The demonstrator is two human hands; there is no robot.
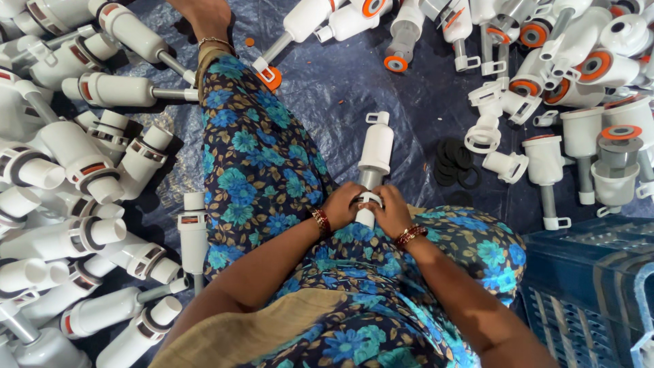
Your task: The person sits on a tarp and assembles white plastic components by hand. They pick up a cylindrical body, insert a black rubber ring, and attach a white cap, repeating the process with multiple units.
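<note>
Seated on a blue tarp [354, 82], left hand [343, 206] and right hand [393, 210] clench a white plastic pump tube [375, 150], black rubber rings [455, 163] lying near.

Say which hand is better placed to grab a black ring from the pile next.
Right, probably. Both hands grip the white plastic tube over the lap; the right hand is on the side nearer the black rubber rings on the blue tarp. The left hand would have to cross over the tube.
</note>
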